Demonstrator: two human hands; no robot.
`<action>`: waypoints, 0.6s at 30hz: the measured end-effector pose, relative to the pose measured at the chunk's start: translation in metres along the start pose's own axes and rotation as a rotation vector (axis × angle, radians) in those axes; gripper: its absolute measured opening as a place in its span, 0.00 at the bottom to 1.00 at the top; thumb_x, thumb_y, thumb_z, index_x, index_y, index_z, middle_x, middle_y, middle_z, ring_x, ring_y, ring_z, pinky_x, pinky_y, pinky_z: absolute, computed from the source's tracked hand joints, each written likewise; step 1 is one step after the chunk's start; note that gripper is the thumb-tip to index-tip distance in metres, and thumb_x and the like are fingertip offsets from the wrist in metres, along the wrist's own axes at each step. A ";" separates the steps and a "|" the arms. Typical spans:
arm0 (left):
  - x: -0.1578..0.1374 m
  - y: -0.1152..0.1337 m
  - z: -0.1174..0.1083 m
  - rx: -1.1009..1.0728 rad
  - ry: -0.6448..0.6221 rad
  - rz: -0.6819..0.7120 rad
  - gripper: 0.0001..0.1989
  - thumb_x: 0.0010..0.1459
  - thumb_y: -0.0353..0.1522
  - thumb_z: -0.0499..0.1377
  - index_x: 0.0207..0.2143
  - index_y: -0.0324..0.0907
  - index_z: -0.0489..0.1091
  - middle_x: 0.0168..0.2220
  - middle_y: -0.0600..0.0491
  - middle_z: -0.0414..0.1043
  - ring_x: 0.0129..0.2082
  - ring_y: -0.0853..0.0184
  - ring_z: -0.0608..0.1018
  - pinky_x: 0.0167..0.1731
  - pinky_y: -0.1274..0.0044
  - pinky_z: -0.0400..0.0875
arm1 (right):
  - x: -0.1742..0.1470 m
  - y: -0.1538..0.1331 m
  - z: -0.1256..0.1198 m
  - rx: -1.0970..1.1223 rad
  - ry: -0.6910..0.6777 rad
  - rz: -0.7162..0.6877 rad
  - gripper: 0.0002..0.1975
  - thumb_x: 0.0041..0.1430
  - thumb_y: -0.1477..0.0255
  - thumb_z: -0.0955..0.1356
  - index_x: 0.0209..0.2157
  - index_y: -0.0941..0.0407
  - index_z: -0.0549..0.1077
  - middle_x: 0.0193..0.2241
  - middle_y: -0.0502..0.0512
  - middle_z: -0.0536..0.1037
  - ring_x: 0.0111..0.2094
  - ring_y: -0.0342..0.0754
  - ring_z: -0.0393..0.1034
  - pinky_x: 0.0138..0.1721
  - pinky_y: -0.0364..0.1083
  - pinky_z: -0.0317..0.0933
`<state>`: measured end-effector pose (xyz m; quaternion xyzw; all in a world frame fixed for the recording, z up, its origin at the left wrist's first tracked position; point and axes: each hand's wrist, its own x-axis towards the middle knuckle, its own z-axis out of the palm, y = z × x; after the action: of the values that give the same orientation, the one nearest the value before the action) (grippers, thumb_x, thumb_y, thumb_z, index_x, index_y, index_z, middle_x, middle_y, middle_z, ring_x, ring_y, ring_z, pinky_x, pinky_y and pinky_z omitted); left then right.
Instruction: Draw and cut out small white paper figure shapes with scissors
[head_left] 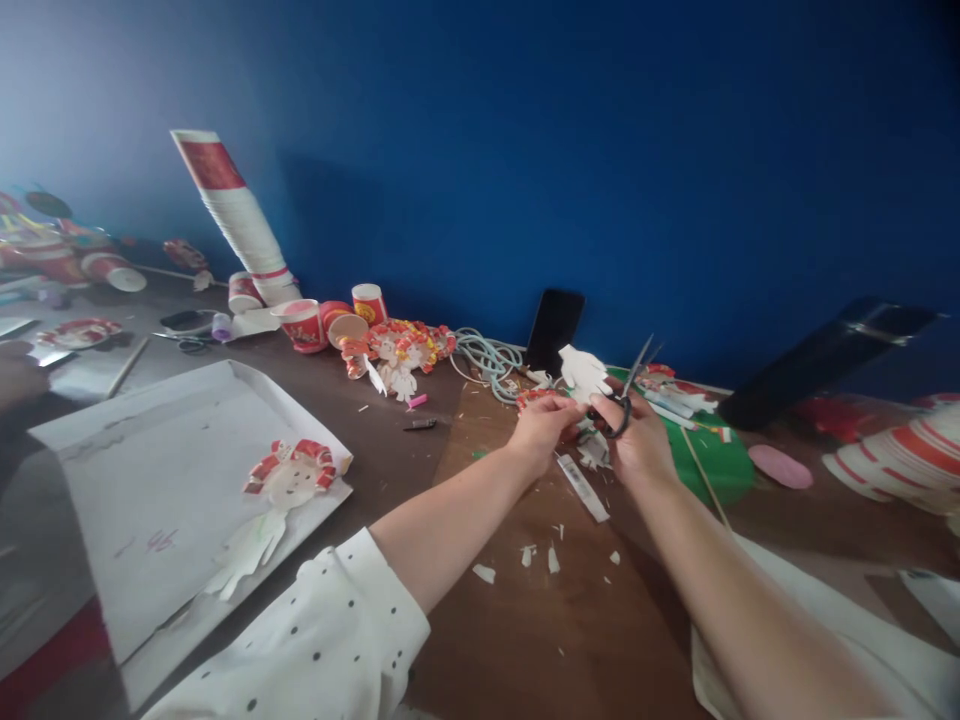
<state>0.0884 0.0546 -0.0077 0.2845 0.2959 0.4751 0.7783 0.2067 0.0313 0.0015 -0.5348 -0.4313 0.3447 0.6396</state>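
A white paper cutout [584, 374] with a notched, finger-like edge stands up between my two hands. My left hand [541, 432] pinches its lower edge with thumb and fingers. Black-handled scissors [620, 416] are in my right hand [643, 440], their blades apart and pointing up, away from the paper. My right thumb is by the cutout's lower edge; I cannot tell if it presses on it. Below my hands lies a narrow white printed packet [583, 488]. White paper scraps [553, 558] are scattered on the brown tabletop [517, 640].
A dark phone [555, 328] leans on the blue wall beside a coiled pale cable [487, 362]. Left are red cups [302, 325], decorated cutouts [397, 355], a tall cup stack [244, 215] and a large white sheet [172, 500]. A black cylinder [817, 360] lies right. Another person's hand [19, 378] blurs at far left.
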 end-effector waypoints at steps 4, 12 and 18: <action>-0.003 0.009 0.001 0.061 -0.142 -0.062 0.15 0.42 0.30 0.72 0.28 0.37 0.69 0.26 0.55 0.70 0.27 0.75 0.73 0.32 0.79 0.67 | 0.000 -0.011 -0.004 -0.112 0.032 -0.055 0.23 0.48 0.62 0.74 0.46 0.55 0.75 0.34 0.53 0.79 0.32 0.48 0.73 0.36 0.48 0.67; 0.009 0.044 -0.020 0.193 -0.112 0.036 0.19 0.42 0.37 0.71 0.36 0.39 0.73 0.29 0.52 0.74 0.26 0.72 0.74 0.29 0.78 0.66 | 0.002 -0.026 -0.015 -0.246 -0.333 0.084 0.26 0.42 0.61 0.76 0.44 0.55 0.76 0.33 0.53 0.79 0.34 0.49 0.73 0.39 0.48 0.67; 0.016 0.040 -0.028 0.470 -0.129 0.053 0.13 0.39 0.33 0.72 0.23 0.38 0.71 0.21 0.54 0.70 0.19 0.75 0.68 0.23 0.79 0.61 | 0.008 -0.019 -0.020 -0.223 -0.191 0.026 0.24 0.47 0.62 0.74 0.46 0.55 0.76 0.29 0.50 0.76 0.27 0.44 0.67 0.31 0.44 0.61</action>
<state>0.0510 0.0887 -0.0009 0.4952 0.3402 0.3945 0.6953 0.2279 0.0273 0.0208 -0.5727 -0.5189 0.3523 0.5279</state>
